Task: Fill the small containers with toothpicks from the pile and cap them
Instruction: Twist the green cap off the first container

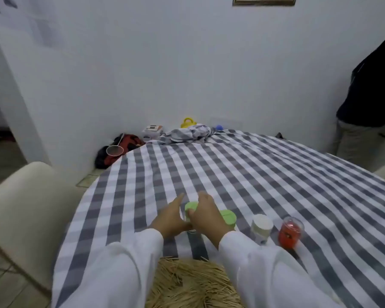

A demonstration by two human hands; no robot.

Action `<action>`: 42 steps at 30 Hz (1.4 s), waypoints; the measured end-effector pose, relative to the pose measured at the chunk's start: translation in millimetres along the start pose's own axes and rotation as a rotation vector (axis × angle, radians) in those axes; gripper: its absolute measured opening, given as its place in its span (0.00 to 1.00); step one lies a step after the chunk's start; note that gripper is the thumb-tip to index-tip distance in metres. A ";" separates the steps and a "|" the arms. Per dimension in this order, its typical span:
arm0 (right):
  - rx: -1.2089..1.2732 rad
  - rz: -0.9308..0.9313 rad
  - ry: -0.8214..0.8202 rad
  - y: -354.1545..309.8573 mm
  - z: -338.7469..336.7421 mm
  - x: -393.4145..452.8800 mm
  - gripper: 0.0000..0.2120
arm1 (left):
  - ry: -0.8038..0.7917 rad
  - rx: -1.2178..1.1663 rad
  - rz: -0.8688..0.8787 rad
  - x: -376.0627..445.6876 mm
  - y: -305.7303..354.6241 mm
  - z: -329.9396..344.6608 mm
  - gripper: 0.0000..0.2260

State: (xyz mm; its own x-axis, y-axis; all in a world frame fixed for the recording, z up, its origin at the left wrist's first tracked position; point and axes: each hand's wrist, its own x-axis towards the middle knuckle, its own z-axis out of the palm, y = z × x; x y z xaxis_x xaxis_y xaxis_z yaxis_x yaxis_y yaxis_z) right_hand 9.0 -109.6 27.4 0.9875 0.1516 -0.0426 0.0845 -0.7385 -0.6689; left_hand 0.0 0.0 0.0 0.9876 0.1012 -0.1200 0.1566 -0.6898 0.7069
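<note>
Gingham tablecloth (242,174) spreads toward a white wall (165,63) while we grasp one green-capped container (190,208) between left hand (171,216) and right hand (206,215).

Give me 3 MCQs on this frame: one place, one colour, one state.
1. Where is the toothpick pile?
A. at the near table edge, between the sleeves
B. beside the red container
C. on the chair

2. What colour is the cap of the container between both hands?
A. red
B. green
C. white

3. What is the left hand doing?
A. lying flat on the cloth
B. scooping toothpicks
C. holding the green-capped container together with the right hand

Key: 1 A, the pile lies nearest the camera between the arms; 2 B, a green top shows between the fingers; 3 C, both hands close round it.
</note>
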 end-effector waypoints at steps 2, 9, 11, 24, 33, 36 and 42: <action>-0.007 0.026 0.051 7.5 12.9 5.4 0.30 | 0.039 -0.124 0.026 3.4 -9.1 12.7 0.42; -0.052 -0.105 0.155 21.8 32.5 -9.3 0.29 | 0.202 -0.300 0.184 -15.9 -30.7 37.5 0.23; 0.017 -0.128 0.176 26.3 30.6 -25.6 0.28 | 0.242 -0.325 0.238 -32.0 -31.9 41.3 0.21; 0.259 -0.114 0.248 124.3 -37.9 -189.2 0.30 | 0.016 -0.356 0.521 -160.2 20.1 122.1 0.28; 0.284 -0.128 0.247 172.7 -42.0 -204.5 0.23 | 0.002 -0.428 0.521 -160.0 16.6 167.7 0.26; 0.283 -0.160 0.241 178.5 -44.4 -201.2 0.25 | 0.004 -0.410 0.541 -156.2 16.5 167.7 0.27; 0.237 -0.202 0.244 183.2 -43.2 -195.6 0.27 | -0.024 -0.400 0.562 -153.0 14.9 167.1 0.27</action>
State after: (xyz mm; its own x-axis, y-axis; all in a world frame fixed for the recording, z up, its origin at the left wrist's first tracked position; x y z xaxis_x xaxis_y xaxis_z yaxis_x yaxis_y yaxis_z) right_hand -162.9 -303.0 -54.7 0.9591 0.0970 0.2659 0.2756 -0.5335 -0.7996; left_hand -150.7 -145.6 -87.6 0.9203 -0.2134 0.3279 -0.3825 -0.3149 0.8686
